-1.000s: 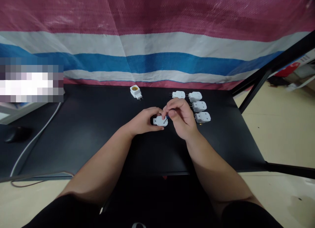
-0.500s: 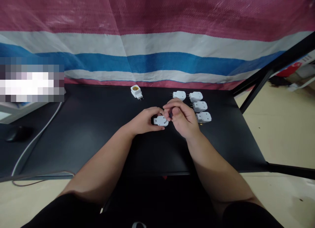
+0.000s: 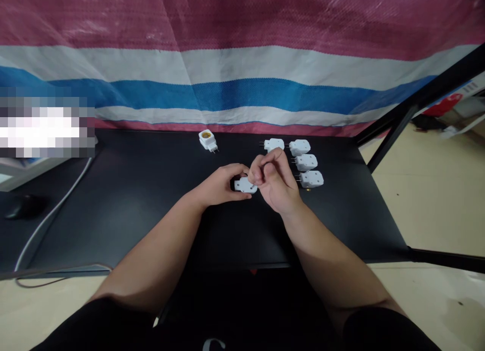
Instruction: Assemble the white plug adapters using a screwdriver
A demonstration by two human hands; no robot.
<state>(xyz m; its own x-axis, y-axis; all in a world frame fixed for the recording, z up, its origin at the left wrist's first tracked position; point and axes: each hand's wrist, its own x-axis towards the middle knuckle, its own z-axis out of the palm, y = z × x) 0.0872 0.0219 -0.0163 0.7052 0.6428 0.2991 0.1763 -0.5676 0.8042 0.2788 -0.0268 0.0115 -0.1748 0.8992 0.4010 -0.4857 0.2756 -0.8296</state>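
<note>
My left hand (image 3: 224, 185) is closed around a white plug-in lamp holder (image 3: 244, 185), steadying it on the black table. The holder lies with its flat back and screw holes facing up. Above its right end, my right hand (image 3: 276, 182) is curled round a small screwdriver. Its handle is hidden in the fingers, and only a bit of thin shaft (image 3: 253, 186) shows, reaching down to a hole in the holder. Beyond my left hand another lamp holder (image 3: 207, 140) lies with its brass-coloured socket up and its two pins pointing right.
Several more lamp holders (image 3: 311, 179) lie backs up behind and right of my right hand, pins to the left. A small brass-coloured piece (image 3: 308, 189) sits by the nearest. A black mouse (image 3: 23, 206) and a pale cable (image 3: 56, 213) are at left. Striped sheeting (image 3: 235, 96) hangs behind the table (image 3: 151, 204).
My right hand has turned at the wrist and its fingers have curled further, so the dark screwdriver handle no longer shows. The left hand keeps its hold. The whole view has shifted slightly.
</note>
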